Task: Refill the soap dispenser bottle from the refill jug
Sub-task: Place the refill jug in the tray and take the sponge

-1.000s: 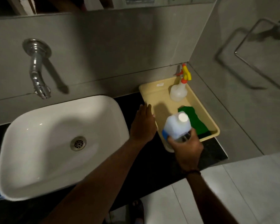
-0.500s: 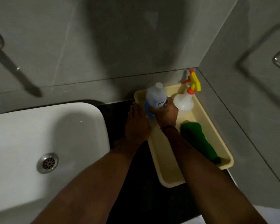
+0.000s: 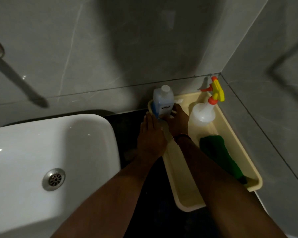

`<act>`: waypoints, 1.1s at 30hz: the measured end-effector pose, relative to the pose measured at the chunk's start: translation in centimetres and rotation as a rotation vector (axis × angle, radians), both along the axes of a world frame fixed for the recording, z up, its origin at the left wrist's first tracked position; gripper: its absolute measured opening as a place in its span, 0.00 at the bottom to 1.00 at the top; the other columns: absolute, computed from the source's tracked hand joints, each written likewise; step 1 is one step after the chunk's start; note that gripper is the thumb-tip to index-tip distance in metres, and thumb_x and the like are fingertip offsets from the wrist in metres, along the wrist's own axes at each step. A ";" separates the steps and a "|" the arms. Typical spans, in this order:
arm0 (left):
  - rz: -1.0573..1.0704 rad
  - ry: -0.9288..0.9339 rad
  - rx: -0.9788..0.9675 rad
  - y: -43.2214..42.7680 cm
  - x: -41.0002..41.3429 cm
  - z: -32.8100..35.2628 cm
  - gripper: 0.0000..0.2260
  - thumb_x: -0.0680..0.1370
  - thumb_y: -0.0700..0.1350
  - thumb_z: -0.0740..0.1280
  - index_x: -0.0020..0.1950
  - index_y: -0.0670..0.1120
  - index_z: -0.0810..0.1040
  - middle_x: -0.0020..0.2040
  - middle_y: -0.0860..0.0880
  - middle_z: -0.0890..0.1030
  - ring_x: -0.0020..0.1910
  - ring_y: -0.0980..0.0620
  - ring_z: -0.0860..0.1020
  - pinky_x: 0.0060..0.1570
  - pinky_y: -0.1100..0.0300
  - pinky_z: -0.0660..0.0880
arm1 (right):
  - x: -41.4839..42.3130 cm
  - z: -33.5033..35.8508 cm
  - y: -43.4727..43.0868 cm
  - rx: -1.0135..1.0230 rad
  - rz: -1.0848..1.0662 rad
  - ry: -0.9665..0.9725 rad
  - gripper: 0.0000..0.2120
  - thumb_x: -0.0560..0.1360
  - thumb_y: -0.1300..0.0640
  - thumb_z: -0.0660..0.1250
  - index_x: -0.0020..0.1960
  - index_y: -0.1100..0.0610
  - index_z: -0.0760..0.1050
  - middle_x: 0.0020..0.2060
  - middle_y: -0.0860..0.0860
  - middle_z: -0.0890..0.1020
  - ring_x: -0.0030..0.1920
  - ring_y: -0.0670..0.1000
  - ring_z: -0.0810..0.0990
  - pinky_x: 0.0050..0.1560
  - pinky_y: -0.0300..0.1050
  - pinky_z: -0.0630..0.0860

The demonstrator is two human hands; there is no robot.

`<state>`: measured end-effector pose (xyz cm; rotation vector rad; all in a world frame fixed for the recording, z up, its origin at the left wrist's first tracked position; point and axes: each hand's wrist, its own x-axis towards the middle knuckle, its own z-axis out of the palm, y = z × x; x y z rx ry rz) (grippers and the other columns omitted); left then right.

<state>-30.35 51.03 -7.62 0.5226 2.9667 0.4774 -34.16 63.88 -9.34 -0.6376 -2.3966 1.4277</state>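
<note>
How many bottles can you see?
2. The blue bottle with a white cap stands in the tray's far left corner, gripped by the right hand. The clear spray bottle stands in its far right corner. The arms may hide more.

A bathroom, going by the glossy white ceramic washbasin (image 3: 76, 134) with round metal drain (image 3: 54, 179), the black counter (image 3: 155, 217) beneath, and grey tiled walls (image 3: 110, 48) closing its back right corner.

Dim light; grey tiled walls (image 3: 144, 40) meet in corner; white basin (image 3: 41, 160); black counter (image 3: 127, 121).
</note>
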 end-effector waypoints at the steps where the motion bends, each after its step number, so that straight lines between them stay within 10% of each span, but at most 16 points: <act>1: -0.001 -0.007 0.006 0.0 0.0 -0.1 0.30 0.82 0.51 0.45 0.80 0.36 0.43 0.81 0.37 0.48 0.80 0.41 0.46 0.79 0.50 0.45 | -0.1 -0.2 -0.1 -0.003 0.000 -0.005 0.23 0.68 0.54 0.79 0.60 0.50 0.76 0.56 0.49 0.83 0.54 0.46 0.80 0.54 0.40 0.78; 11: 0.007 0.005 0.037 0.2 0.0 -0.9 0.29 0.84 0.48 0.51 0.80 0.37 0.44 0.81 0.37 0.50 0.80 0.40 0.48 0.79 0.48 0.47 | 2.7 1.1 0.3 0.071 -0.021 -0.030 0.29 0.71 0.54 0.77 0.70 0.56 0.73 0.65 0.54 0.79 0.64 0.52 0.77 0.64 0.47 0.76; 17: 0.008 -0.006 0.017 0.1 1.1 0.1 0.30 0.84 0.49 0.52 0.79 0.35 0.45 0.80 0.35 0.51 0.80 0.38 0.50 0.78 0.47 0.50 | 14.0 2.2 5.5 0.562 0.020 0.043 0.20 0.78 0.45 0.69 0.62 0.59 0.79 0.56 0.55 0.83 0.57 0.55 0.82 0.59 0.52 0.78; 26: 0.028 -0.033 0.119 0.0 13.2 -0.6 0.30 0.83 0.51 0.50 0.80 0.36 0.46 0.80 0.36 0.47 0.80 0.39 0.47 0.78 0.47 0.54 | 19.4 -1.1 13.6 0.779 0.472 -0.539 0.37 0.81 0.45 0.61 0.82 0.49 0.44 0.81 0.55 0.45 0.80 0.62 0.47 0.78 0.61 0.53; 33: 0.019 -0.075 0.138 0.5 17.5 0.0 0.30 0.83 0.49 0.51 0.79 0.35 0.45 0.80 0.36 0.41 0.80 0.40 0.42 0.79 0.50 0.46 | 18.4 -1.0 12.1 0.686 0.286 -0.438 0.28 0.84 0.60 0.56 0.81 0.43 0.53 0.81 0.52 0.52 0.79 0.59 0.57 0.76 0.56 0.57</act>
